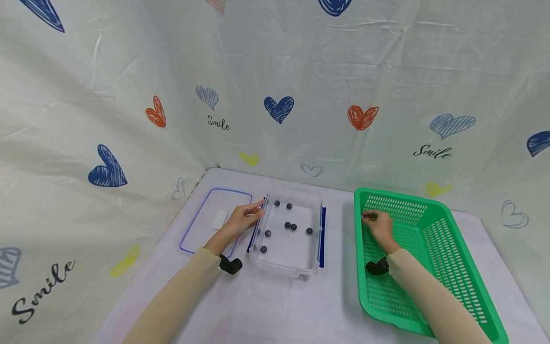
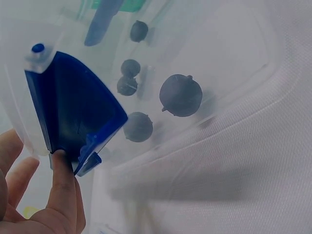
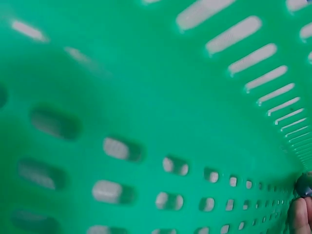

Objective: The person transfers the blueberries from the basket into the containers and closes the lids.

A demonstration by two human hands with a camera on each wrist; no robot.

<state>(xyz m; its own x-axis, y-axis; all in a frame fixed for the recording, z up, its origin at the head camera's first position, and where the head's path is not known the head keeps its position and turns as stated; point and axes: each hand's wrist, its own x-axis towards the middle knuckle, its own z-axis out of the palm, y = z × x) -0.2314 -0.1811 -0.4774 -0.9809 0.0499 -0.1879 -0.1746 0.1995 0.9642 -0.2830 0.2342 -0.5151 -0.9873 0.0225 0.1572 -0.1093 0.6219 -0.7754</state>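
Note:
A clear plastic box [image 1: 285, 267] with blue side latches stands on the table. Several small dark balls [image 1: 309, 231] lie scattered inside; up close in the left wrist view, one ball [image 2: 181, 95] has tiny nubs. My left hand [image 1: 240, 220] holds the box's left side, a finger touching the blue latch [image 2: 73, 107]. Over at the green basket [image 1: 434, 239], my right hand [image 1: 380, 227] reaches inside by the left wall. Its fingertips [image 3: 300, 214] pinch a dark ball [image 3: 304, 184], partly cut off by the right wrist view's edge.
Left of the box lies a clear lid [image 1: 197, 217] with a blue rim and a white label, partly behind my left hand. The box's right latch [image 1: 322, 236] hangs outward, facing the basket. A heart-printed sheet [image 1: 318, 86] hangs behind the table.

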